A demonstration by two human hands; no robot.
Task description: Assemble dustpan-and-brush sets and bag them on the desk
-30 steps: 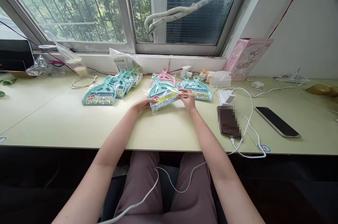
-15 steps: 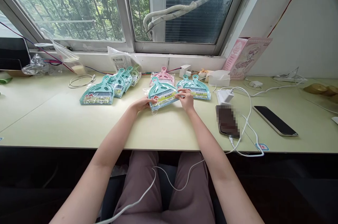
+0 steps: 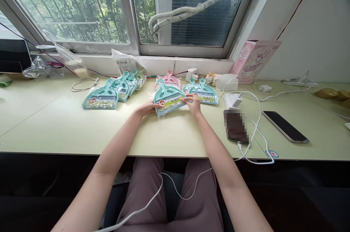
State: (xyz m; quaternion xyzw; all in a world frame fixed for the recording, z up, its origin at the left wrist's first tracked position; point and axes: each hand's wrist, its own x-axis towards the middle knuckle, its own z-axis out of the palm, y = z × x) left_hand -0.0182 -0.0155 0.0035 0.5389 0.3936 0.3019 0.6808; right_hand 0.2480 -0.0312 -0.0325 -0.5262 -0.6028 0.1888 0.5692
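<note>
A teal dustpan and brush set (image 3: 170,97) in clear wrapping is held tilted just above or on the desk. My left hand (image 3: 148,108) grips its lower left edge, thumb on the front. At its right edge my right hand (image 3: 193,104) pinches the wrapping between thumb and fingers. A wrapped pink dustpan set (image 3: 169,77) lies right behind it. To the right are two teal dustpan sets (image 3: 205,92), partly overlapping. On the left, a row of several wrapped dustpan sets (image 3: 101,96), teal with a green one at the back, lies fanned out.
A charging phone (image 3: 235,126) with a white cable and a second phone (image 3: 286,126) lie on the right of the desk (image 3: 68,130). Further back stand a white charger (image 3: 233,100), a white tissue pack (image 3: 226,81) and a pink box (image 3: 257,60). A coiled cable (image 3: 84,84) sits at left.
Both hands keep their hold on the teal dustpan set, which stays almost in place. The view has shifted slightly.
</note>
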